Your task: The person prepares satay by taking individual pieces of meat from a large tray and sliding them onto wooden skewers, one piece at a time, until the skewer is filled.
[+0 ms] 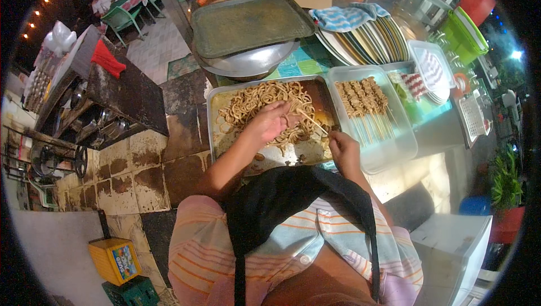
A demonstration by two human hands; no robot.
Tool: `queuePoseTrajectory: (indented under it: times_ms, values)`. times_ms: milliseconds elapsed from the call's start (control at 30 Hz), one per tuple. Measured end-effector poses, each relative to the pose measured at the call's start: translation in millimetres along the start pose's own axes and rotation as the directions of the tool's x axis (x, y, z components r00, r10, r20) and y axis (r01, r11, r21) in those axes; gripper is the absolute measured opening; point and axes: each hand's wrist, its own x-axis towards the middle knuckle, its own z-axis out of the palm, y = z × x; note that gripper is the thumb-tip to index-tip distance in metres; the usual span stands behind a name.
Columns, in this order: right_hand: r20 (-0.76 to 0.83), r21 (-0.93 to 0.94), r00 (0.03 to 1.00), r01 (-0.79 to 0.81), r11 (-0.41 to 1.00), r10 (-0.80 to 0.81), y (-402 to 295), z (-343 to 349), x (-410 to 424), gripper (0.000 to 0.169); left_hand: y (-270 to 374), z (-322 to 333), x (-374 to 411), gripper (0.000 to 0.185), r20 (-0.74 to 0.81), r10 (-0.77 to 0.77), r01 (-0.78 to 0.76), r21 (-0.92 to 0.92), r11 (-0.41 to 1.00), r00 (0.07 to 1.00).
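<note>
My right hand point(344, 150) grips the lower end of a bamboo skewer point(316, 123) over a metal tray point(210, 130). At the skewer's upper end, my left hand point(270, 122) pinches a strip of what looks like cooked intestine; its fingers partly hide the tip. A tangled heap of the same brown intestines point(249, 96) fills much of the tray, with brown liquid point(323, 94) pooled at its right side. Against the tray's right side stands a clear plastic container point(401, 136), where several loaded skewers point(363, 96) lie side by side.
Behind the tray, a worn flat tray point(253, 24) rests on a large metal pan point(253, 62). Several plates point(363, 43) stand in a row under a striped cloth point(351, 16). A dark cabinet point(131, 98) is at left, a white box-like unit point(450, 242) at lower right.
</note>
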Motion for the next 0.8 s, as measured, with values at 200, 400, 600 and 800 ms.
queuePoseTrajectory:
  times_ms: [200, 400, 600, 800]
  values:
    - [0.001, 0.038, 1.0, 0.011, 0.999, -0.011, 8.0, -16.5, 9.7, 0.01, 12.2, -45.3, 1.4, 0.012, -0.014, 0.048, -0.043, 0.226, 0.973, 0.999]
    - [0.1, -0.11, 0.991, 0.095, 0.989, -0.084, 0.4, -25.0, 10.9, 0.011, 31.0, -37.6, 1.9, 0.015, 0.03, 0.144, -0.146, 0.141, 0.979, 0.989]
    - [0.071, -0.098, 0.989, 0.137, 0.986, -0.131, -6.5, -21.1, 7.3, 0.011, 37.8, -25.9, 1.1, 0.021, 0.039, 0.153, -0.158, 0.201, 0.967, 0.987]
    - [0.064, -0.1, 0.993, 0.105, 0.989, -0.099, -10.8, -18.5, 5.4, 0.011, 40.0, -23.1, -0.8, 0.03, 0.053, 0.148, -0.157, 0.308, 0.938, 0.988]
